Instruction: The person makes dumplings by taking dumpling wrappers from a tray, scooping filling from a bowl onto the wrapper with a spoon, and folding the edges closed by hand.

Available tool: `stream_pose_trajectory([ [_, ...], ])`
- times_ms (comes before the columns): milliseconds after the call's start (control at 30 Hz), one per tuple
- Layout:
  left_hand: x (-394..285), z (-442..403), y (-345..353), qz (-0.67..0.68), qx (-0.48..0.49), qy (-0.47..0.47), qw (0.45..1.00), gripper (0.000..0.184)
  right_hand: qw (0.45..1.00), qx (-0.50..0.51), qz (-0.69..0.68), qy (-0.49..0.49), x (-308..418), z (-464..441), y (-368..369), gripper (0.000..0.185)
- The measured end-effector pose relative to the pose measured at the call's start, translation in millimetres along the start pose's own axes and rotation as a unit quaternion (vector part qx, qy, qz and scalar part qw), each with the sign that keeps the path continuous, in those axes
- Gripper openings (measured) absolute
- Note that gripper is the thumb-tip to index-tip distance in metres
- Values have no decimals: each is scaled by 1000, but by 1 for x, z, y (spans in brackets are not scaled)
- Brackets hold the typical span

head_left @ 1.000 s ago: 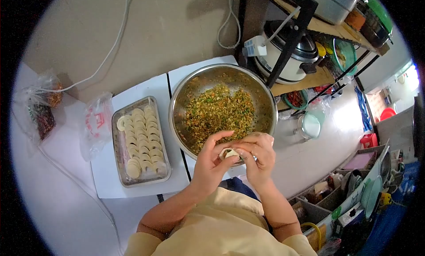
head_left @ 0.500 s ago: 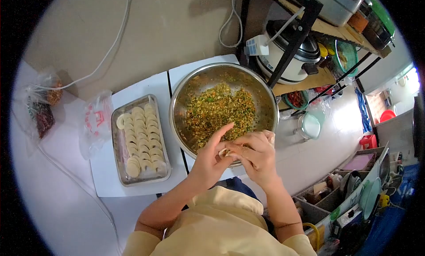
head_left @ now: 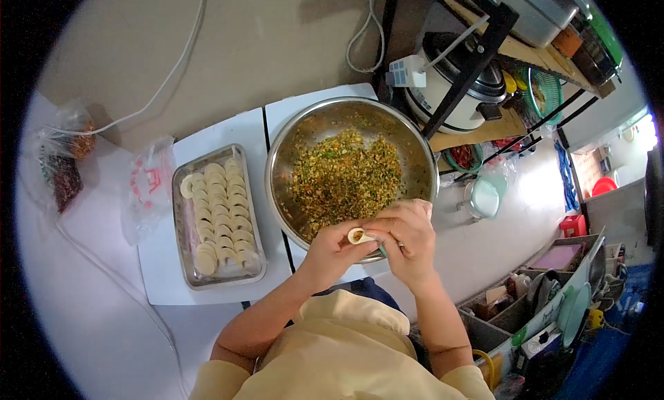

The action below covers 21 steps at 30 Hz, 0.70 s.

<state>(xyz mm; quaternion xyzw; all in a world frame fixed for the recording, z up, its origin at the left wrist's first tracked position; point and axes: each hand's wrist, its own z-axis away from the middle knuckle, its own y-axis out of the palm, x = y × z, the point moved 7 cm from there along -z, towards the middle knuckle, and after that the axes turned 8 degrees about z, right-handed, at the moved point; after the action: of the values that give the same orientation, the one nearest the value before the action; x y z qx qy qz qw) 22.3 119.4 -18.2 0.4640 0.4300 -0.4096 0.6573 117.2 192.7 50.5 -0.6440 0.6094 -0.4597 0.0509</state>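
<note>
Over the near rim of a steel bowl (head_left: pixel 270 185), my left hand (head_left: pixel 328 253) pinches a small dumpling (head_left: pixel 359 237). Its pale wrapper is partly folded, and brownish filling shows through a round opening. My right hand (head_left: pixel 408 239) grips the other side of the wrapper with thumb and fingers. A small bluish-green bit shows under the right fingers; I cannot tell what it is. Chopped green and orange filling (head_left: pixel 346 178) lies in the bowl. To the left, a metal tray (head_left: pixel 181 261) holds rows of folded dumplings (head_left: pixel 221 206) and a stack of round wrappers (head_left: pixel 206 259).
Beside the tray lies a clear plastic bag (head_left: pixel 149 185) with red print. A black-framed shelf (head_left: pixel 477 50) carries a rice cooker (head_left: pixel 443 109) close to the bowl's right side. Bins and boxes (head_left: pixel 512 306) stand at lower right. A white cable (head_left: pixel 149 313) runs across the left surface.
My left fingers, one of which was raised, have closed round the dumpling. The right hand has shifted slightly, and the wrapper now forms a rounder pocket. The tray's contents look unchanged.
</note>
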Motion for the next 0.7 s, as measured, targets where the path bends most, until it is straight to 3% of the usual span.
stream_pose_trajectory([
  [200,13,1,-1,130,-1,-20,991,22,996,-29,-53,62,-10,6,8,7],
  [433,4,1,2,83,45,-24,995,19,1000,5,-7,16,-1,0,8,8],
  [633,-1,1,-3,107,12,2,994,18,993,-2,-73,91,-9,2,10,6],
  [700,7,2,-3,42,32,-40,998,20,998,-10,-34,44,-5,2,9,8],
])
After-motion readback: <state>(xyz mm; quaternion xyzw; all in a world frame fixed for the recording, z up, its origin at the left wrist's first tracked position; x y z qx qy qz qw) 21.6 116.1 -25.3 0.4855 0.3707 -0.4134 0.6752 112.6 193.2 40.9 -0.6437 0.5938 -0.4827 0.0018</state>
